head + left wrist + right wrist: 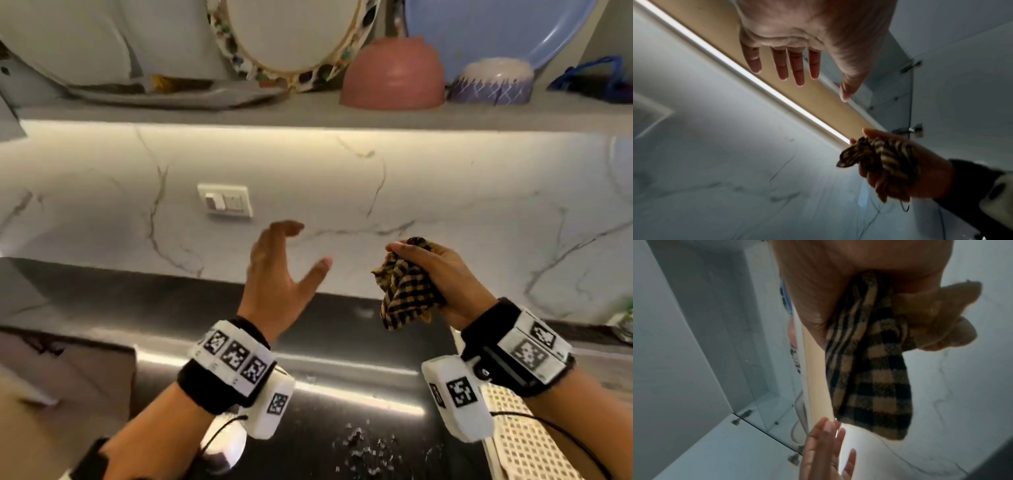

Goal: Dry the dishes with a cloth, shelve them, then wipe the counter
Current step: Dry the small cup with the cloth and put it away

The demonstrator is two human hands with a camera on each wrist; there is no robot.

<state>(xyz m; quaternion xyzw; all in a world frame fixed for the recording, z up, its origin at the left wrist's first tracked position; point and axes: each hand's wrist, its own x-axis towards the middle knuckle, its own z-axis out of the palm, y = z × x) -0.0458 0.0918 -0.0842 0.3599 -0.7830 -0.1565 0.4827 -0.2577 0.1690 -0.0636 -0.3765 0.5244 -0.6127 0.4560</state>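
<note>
My right hand point(435, 274) grips a bunched black-and-tan checked cloth point(406, 291), raised above the dark counter point(342, 342); the cloth point(869, 378) hangs down from my fist in the right wrist view. My left hand point(284, 267) is raised beside it, empty, with fingers spread and relaxed point(781, 65). On the shelf point(308, 109) above stand a white plate with a patterned rim point(291, 37), a blue plate point(496, 31), an upturned pink bowl point(394, 75) and a small purple-and-white bowl point(493, 82). Large pale plates point(68, 41) lean at the shelf's left.
A wall switch point(224, 200) sits on the marble backsplash. Water drops point(366, 448) speckle the counter near its front. A perforated cream rack point(520, 442) lies at the lower right, a white object point(226, 445) under my left wrist. A board-like surface point(61, 383) occupies the left.
</note>
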